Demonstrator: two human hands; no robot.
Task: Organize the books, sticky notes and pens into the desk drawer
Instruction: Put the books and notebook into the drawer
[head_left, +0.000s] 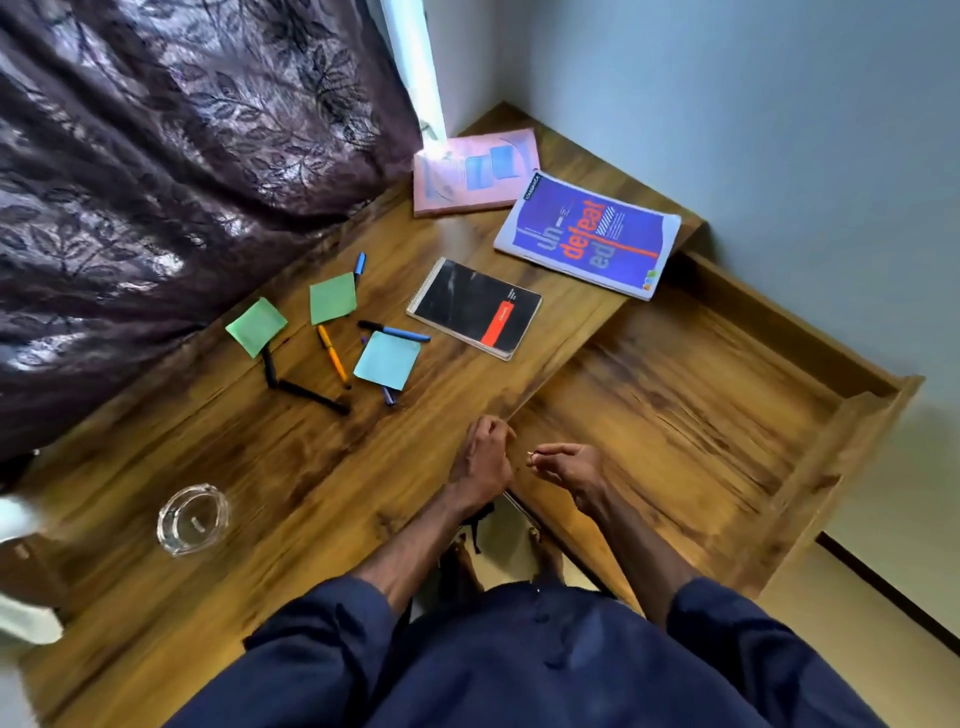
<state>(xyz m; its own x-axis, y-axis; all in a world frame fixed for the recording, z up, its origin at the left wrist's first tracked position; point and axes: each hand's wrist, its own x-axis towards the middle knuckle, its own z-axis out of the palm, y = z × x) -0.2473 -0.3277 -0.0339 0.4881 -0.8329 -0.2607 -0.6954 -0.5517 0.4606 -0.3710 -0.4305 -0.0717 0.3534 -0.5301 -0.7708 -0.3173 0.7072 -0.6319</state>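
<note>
desk (260, 493) | on top: 3 books (587, 234), 3 stickies (333, 298), pens (332, 356), ashtray (192, 519)

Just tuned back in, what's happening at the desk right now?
A person is at the desk with the drawer pulled open and nothing visible in it. The left hand and right hand hover close together by the desk's front edge. Neither holds a task item, and a glint at the right fingertips is too small to identify. The pink book, blue book, black notebook, green sticky notes, blue sticky note and pens all lie on the desktop.
</note>
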